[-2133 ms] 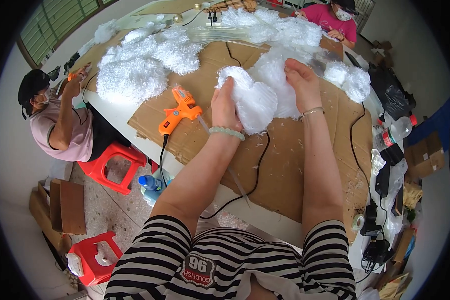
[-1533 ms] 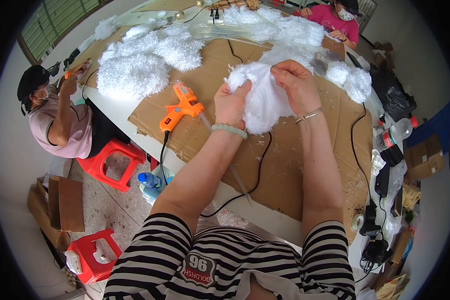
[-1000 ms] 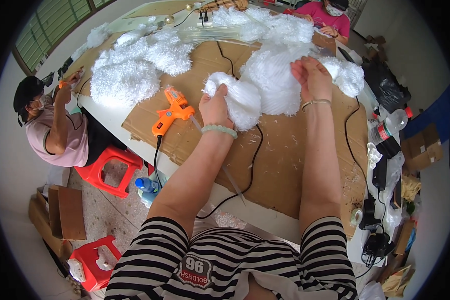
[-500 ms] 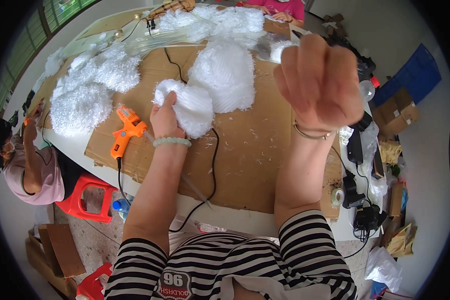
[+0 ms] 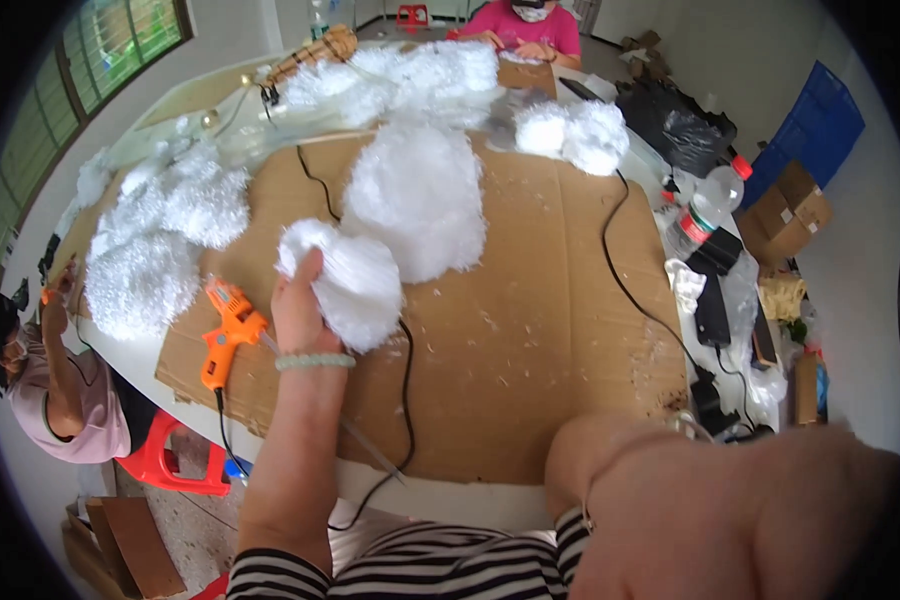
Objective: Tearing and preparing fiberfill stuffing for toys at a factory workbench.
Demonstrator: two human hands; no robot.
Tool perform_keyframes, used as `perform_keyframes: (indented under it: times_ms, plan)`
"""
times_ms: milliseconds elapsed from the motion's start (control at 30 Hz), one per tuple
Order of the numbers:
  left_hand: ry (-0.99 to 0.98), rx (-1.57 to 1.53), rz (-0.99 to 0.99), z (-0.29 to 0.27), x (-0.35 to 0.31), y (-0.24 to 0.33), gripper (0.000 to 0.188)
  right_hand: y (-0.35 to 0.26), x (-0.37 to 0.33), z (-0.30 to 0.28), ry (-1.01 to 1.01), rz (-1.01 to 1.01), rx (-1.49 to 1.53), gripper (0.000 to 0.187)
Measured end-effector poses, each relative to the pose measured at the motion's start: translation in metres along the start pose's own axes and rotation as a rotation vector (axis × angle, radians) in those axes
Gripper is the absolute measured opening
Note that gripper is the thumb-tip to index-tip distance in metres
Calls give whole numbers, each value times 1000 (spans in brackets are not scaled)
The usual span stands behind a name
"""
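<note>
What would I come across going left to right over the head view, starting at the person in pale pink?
Person in pale pink, white fluffy heap, orange glue gun, left hand, smaller white fluffy piece it holds, larger white fluffy piece, white fluffy clump, clear bottle with red cap, blue panel.

red-capped clear bottle (image 5: 710, 204) at right; red stool (image 5: 148, 447) at left

The left hand (image 5: 296, 308) grips with its thumb (image 5: 310, 266) on top, forearm (image 5: 298, 440) outstretched; the right hand (image 5: 725, 520) looms blurred close to the camera.
</note>
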State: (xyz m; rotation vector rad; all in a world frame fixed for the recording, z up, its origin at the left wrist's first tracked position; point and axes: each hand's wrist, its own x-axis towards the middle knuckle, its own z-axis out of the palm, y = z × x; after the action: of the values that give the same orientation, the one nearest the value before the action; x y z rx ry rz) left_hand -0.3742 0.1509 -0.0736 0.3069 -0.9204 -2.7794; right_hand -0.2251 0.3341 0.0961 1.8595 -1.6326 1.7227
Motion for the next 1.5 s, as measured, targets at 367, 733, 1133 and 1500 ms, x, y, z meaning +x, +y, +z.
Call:
perform_keyframes:
  times_ms: [367, 733, 1133, 1500]
  plan:
    - [62, 83, 55, 16, -14, -1, 20, 11, -28, -7, 49, -200, 35, 5]
    - [25, 140, 29, 14, -12, -1, 25, 17, -18, -23, 85, -168, -144, 5]
    - [2, 47, -19, 16, -10, -5, 22, 24, -9, -39, 117, -135, -349, 5]
    - [17, 74, 25, 19, -11, -2, 20, 35, 1, -44, 141, -111, -478, 6]
